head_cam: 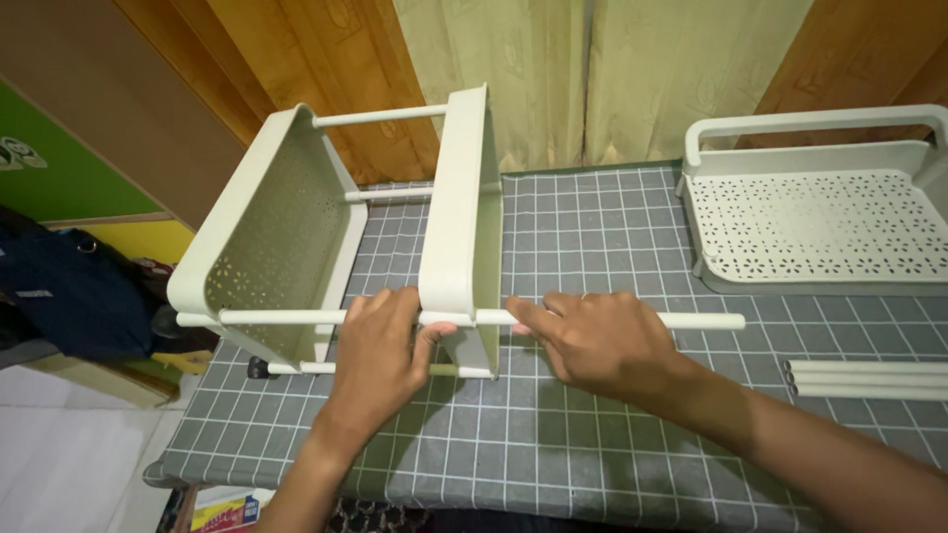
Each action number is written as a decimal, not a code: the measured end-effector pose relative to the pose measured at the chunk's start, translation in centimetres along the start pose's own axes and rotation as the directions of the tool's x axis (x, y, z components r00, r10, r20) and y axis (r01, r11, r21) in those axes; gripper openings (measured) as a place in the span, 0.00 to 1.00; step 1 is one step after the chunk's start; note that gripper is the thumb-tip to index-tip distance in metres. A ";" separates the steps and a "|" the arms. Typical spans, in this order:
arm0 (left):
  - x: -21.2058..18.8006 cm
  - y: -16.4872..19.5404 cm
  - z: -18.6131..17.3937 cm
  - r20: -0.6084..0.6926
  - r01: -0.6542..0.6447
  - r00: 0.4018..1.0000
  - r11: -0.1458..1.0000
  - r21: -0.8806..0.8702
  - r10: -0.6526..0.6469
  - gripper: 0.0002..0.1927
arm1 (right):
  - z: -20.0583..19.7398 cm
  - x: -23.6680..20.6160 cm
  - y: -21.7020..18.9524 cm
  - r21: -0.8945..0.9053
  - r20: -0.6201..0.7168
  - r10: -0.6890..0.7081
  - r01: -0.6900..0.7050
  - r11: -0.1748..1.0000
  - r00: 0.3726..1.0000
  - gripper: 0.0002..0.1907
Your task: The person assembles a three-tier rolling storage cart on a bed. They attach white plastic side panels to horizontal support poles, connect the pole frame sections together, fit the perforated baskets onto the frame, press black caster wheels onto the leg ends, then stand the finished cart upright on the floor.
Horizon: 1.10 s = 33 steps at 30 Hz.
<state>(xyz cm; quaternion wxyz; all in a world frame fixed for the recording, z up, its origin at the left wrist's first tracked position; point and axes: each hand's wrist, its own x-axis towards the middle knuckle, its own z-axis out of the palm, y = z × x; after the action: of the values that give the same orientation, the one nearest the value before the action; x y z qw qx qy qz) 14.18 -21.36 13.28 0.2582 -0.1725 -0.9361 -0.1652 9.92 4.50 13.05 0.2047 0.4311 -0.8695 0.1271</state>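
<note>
On the grey checked table [553, 444] the half-built white rack [326, 237] lies on its side at ten o'clock; the left hand [380, 350] pinches its near pole [612, 319], the right hand [592, 341] wraps it; judging by this, pole-fitting is under way, calling for a straight push.

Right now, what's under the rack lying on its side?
Under the rack lies the grey checked cloth, and a black caster shows at its lower corner. The left hand covers part of the lower pole.

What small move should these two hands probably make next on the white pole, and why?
Probably push the white pole further left into the middle tray. The right hand grips it, much of it still sticks out rightward, and the left hand braces at the tray's corner.
</note>
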 end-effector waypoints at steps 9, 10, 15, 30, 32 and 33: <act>-0.1 -0.1 0.2 0.010 0.001 1.000 1.000 -0.021 0.000 0.16 | -2.6 3.2 -0.3 0.146 0.599 0.359 -0.539 0.830 0.716 0.18; -0.1 0.0 0.2 0.013 0.006 1.000 1.000 -0.022 -0.006 0.17 | -2.4 3.1 -0.5 0.117 0.611 0.357 -0.526 0.842 0.707 0.19; -0.1 0.4 0.1 0.036 0.064 0.997 0.998 0.009 -0.065 0.17 | 0.1 1.3 -1.9 -0.004 -0.064 0.001 -0.002 1.000 0.998 0.18; -0.2 -0.3 0.4 -0.012 0.048 0.999 0.998 -0.047 -0.049 0.14 | 1.4 2.9 -1.1 0.161 0.191 0.116 -0.148 0.976 0.975 0.18; -0.3 -0.2 0.4 -0.018 0.043 0.999 0.997 -0.059 -0.044 0.13 | 0.6 2.9 -1.0 0.238 0.119 0.115 -0.141 0.961 0.986 0.16; -0.2 -0.1 0.4 -0.015 0.040 0.999 0.998 -0.053 -0.041 0.14 | 0.2 3.1 -1.1 0.226 0.191 0.148 -0.190 0.955 0.970 0.16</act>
<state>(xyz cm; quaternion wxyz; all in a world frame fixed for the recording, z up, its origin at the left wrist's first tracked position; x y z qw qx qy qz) 14.13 -21.29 12.81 0.2578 -0.1589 -0.9326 -0.1963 9.07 1.63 14.37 0.0629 0.3859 -0.8957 0.2118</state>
